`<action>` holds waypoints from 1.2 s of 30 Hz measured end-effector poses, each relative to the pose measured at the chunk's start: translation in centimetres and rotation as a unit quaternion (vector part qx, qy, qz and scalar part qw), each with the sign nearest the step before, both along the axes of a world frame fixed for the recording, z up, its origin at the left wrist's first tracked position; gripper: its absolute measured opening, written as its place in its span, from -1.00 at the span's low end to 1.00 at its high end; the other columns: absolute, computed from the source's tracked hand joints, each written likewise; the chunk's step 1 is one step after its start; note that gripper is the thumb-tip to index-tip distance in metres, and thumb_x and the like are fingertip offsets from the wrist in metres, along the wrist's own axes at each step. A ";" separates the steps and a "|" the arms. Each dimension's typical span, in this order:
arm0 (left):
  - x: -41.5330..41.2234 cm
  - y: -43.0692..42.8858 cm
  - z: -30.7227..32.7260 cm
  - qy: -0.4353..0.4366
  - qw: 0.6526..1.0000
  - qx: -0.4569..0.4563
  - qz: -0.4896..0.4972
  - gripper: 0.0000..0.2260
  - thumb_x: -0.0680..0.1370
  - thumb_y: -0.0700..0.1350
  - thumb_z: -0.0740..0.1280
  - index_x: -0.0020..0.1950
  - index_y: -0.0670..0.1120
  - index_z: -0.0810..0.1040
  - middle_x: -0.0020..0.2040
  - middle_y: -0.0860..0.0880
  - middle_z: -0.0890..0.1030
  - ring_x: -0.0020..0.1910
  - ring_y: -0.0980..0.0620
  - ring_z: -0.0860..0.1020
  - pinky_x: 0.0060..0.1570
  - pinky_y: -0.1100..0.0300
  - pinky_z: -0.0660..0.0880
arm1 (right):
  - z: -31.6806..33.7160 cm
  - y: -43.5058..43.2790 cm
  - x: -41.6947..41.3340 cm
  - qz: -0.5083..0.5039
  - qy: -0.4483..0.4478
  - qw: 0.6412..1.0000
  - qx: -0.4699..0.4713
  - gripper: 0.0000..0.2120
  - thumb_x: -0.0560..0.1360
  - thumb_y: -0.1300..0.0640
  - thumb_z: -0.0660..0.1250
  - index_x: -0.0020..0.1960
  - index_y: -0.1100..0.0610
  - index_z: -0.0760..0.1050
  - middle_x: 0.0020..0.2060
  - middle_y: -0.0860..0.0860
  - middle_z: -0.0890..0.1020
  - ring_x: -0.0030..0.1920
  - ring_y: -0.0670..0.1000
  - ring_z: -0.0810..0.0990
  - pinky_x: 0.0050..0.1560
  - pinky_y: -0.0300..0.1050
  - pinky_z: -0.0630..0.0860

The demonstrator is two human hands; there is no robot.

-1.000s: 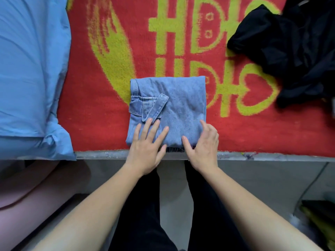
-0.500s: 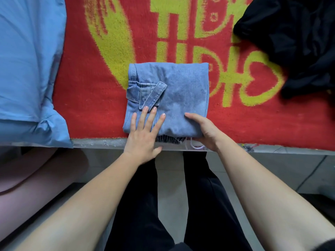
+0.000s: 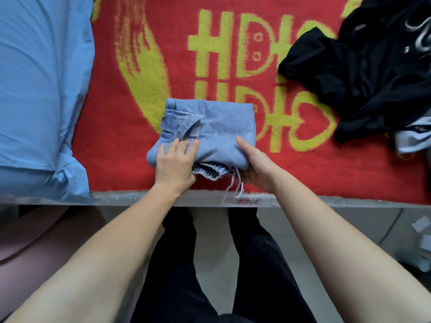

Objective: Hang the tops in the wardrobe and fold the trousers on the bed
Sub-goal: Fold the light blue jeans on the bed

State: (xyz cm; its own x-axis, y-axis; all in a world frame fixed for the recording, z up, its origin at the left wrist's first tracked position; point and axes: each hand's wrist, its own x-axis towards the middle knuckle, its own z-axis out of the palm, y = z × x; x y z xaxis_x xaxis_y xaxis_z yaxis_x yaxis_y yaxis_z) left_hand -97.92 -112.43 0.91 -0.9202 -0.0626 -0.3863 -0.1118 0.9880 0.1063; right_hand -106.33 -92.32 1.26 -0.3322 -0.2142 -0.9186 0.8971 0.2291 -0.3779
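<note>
Closest in, the person's legs (image 3: 177, 264) in black stand just short of the bed edge (image 3: 140, 198), both bare forearms reaching over it. Past the edge lie the jeans (image 3: 219, 127), the thing to watch, folded into a thick square on the bed near its front edge. A pale drawstring (image 3: 236, 188) dangles from the jeans' near side over the bed edge, beside a strip of gathered waistband (image 3: 210, 171) poking out of the fold.

The left hand (image 3: 175, 163) sits on the jeans' near left corner, fingers (image 3: 173, 145) curled and bunching the denim in a grip. The right hand (image 3: 257, 170) has the near right corner, thumb laid on top and the other fingers tucked underneath, out of sight, so it clamps the fold between them. The near edge looks slightly lifted; the far edge lies on the blanket.

Under the jeans spreads a red blanket (image 3: 112, 145) with yellow shapes. Left of the jeans, well apart, lies a blue pillow (image 3: 39, 89). Beyond them to the right, a heap of black clothes (image 3: 373, 73) lies crumpled, clear of the jeans.
</note>
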 end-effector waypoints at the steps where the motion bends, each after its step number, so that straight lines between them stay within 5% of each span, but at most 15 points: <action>1: -0.5 -0.4 0.6 -0.009 1.000 0.002 -0.005 -0.34 0.30 -0.24 0.38 0.43 -0.09 0.42 0.21 -0.14 0.56 0.27 -0.20 0.49 0.18 -0.14 0.40 | 0.6 0.3 0.2 0.026 0.019 0.999 0.008 -0.35 0.38 -0.41 0.36 0.23 0.05 0.54 0.02 0.04 0.73 -0.09 0.07 0.72 -0.06 -0.05 0.64; 4: -1.7 -0.8 3.0 -0.013 1.000 -0.002 -0.018 -0.37 0.32 -0.20 0.37 0.42 -0.06 0.41 0.16 -0.10 0.56 0.18 -0.17 0.52 0.02 -0.05 0.44 | 2.1 1.7 1.5 0.100 0.123 0.986 0.051 0.03 0.21 -0.52 0.40 0.47 0.05 0.24 0.28 0.04 0.57 0.02 -0.03 0.62 0.05 -0.08 0.56; 6: -2.7 -0.9 5.1 0.003 1.000 -0.005 -0.021 -0.37 0.30 -0.19 0.39 0.40 -0.05 0.44 0.12 -0.09 0.58 0.10 -0.17 0.55 -0.10 -0.01 0.46 | 3.3 2.4 2.7 0.165 0.231 0.956 0.070 0.21 0.20 -0.48 0.47 0.59 -0.10 -0.13 0.53 -0.01 0.26 0.40 -0.11 0.38 0.37 -0.07 0.36; 8: -4.0 -1.0 8.0 0.017 0.999 -0.017 -0.021 -0.36 0.23 -0.19 0.44 0.33 -0.07 0.51 0.02 -0.09 0.62 -0.05 -0.18 0.61 -0.25 0.03 0.47 | 4.5 2.8 3.4 0.277 0.376 0.873 0.140 0.31 0.19 -0.47 0.49 0.58 -0.13 -0.33 0.60 -0.07 -0.14 0.59 -0.09 -0.09 0.54 0.01 0.06; 10: -5.2 -1.4 11.3 0.037 0.999 -0.034 -0.019 -0.37 0.16 -0.18 0.49 0.25 -0.07 0.58 -0.08 -0.08 0.65 -0.18 -0.17 0.63 -0.36 0.07 0.47 | 6.4 2.7 3.0 0.326 0.488 0.786 0.196 0.36 0.20 -0.42 0.52 0.60 -0.01 -0.33 0.60 0.06 -0.27 0.60 0.04 -0.25 0.57 0.16 0.00; 14: -6.7 -2.1 18.5 0.083 0.993 -0.083 -0.020 -0.39 0.08 -0.16 0.53 0.14 -0.05 0.64 -0.17 -0.03 0.66 -0.27 -0.12 0.64 -0.45 0.15 0.47 | 11.9 1.0 -0.3 0.270 0.643 0.684 0.214 0.27 0.20 -0.28 0.57 0.62 0.01 -0.16 0.59 0.20 -0.11 0.59 0.29 -0.05 0.46 0.40 0.16; 19: -7.3 -1.8 27.4 0.149 0.980 -0.120 0.048 -0.40 0.17 -0.19 0.49 0.23 -0.05 0.61 -0.11 -0.03 0.67 -0.21 -0.14 0.64 -0.38 0.08 0.53 | 20.1 -2.8 -4.7 0.365 0.724 0.539 0.229 0.32 0.12 -0.28 0.61 0.62 -0.04 -0.13 0.54 0.17 0.25 0.54 0.33 0.19 0.39 0.39 0.30; 21: -6.4 -1.5 30.7 0.184 0.971 -0.127 0.086 -0.42 0.20 -0.21 0.45 0.24 -0.06 0.60 -0.08 -0.05 0.66 -0.18 -0.15 0.64 -0.34 0.04 0.55 | 23.1 -4.1 -5.9 0.322 0.774 0.507 0.198 0.09 0.23 -0.13 0.61 0.60 0.05 0.13 0.27 0.15 0.55 0.35 0.30 0.48 0.23 0.28 0.48; 24: -3.9 -1.0 34.5 0.221 0.956 -0.152 0.120 -0.45 0.24 -0.24 0.41 0.23 -0.05 0.60 -0.07 -0.04 0.65 -0.16 -0.15 0.63 -0.31 0.02 0.55 | 27.4 -5.5 -6.6 0.308 0.820 0.452 0.171 -0.19 0.21 0.09 0.60 0.43 0.11 0.48 -0.21 0.06 0.58 -0.18 0.17 0.62 -0.22 0.02 0.60; 26: -1.4 -0.6 36.5 0.244 0.945 -0.164 0.140 -0.47 0.25 -0.25 0.38 0.23 -0.05 0.61 -0.07 -0.05 0.65 -0.16 -0.15 0.63 -0.29 0.02 0.55 | 29.8 -6.2 -5.9 0.329 0.830 0.422 0.160 -0.32 0.09 0.17 0.60 0.22 0.05 0.64 -0.29 0.02 0.56 -0.34 0.11 0.58 -0.49 -0.10 0.49; 28: 1.4 0.0 38.3 0.272 0.932 -0.181 0.159 -0.49 0.27 -0.21 0.27 0.22 -0.06 0.62 -0.06 -0.04 0.66 -0.17 -0.14 0.63 -0.29 0.03 0.55 | 31.5 -6.6 -4.3 0.341 0.840 0.399 0.137 -0.40 0.06 0.19 0.57 0.10 0.01 0.66 -0.30 -0.01 0.55 -0.36 0.09 0.56 -0.57 -0.14 0.42; 31: 5.7 1.2 40.6 0.306 0.911 -0.194 0.195 -0.52 0.30 -0.22 0.25 0.19 -0.06 0.63 -0.05 -0.04 0.67 -0.19 -0.13 0.65 -0.31 0.06 0.56 | 33.7 -6.5 -1.1 0.328 0.865 0.369 0.090 -0.49 0.11 0.17 0.52 0.07 0.00 0.65 -0.29 -0.02 0.53 -0.33 0.08 0.55 -0.47 -0.14 0.44; 33: 8.8 2.2 41.8 0.309 0.906 -0.188 0.221 -0.47 0.23 -0.22 0.49 0.21 -0.06 0.63 -0.02 -0.05 0.67 -0.16 -0.14 0.66 -0.28 0.04 0.58 | 35.1 -6.2 1.2 0.319 0.882 0.339 0.077 -0.55 0.20 0.18 0.49 0.09 0.01 0.64 -0.28 -0.01 0.53 -0.28 0.10 0.56 -0.13 -0.02 0.59; 36: 14.0 4.2 43.5 0.327 0.892 -0.192 0.248 -0.40 0.19 -0.24 0.54 0.23 -0.05 0.62 0.02 -0.04 0.68 -0.11 -0.13 0.67 -0.27 0.04 0.60 | 37.2 -5.0 5.4 0.305 0.900 0.303 0.072 -0.61 0.31 0.15 0.46 0.14 0.01 0.62 -0.26 -0.01 0.56 -0.19 0.11 0.60 0.29 0.23 0.47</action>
State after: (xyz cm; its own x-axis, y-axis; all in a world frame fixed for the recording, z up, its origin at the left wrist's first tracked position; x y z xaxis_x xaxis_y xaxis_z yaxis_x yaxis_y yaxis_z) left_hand -83.93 -108.26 44.45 -0.7638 -0.5359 0.3596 -0.5824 0.8125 -0.0261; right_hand -100.89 -97.35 38.50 -0.2622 -0.7404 0.6190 -0.9583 0.2756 -0.0762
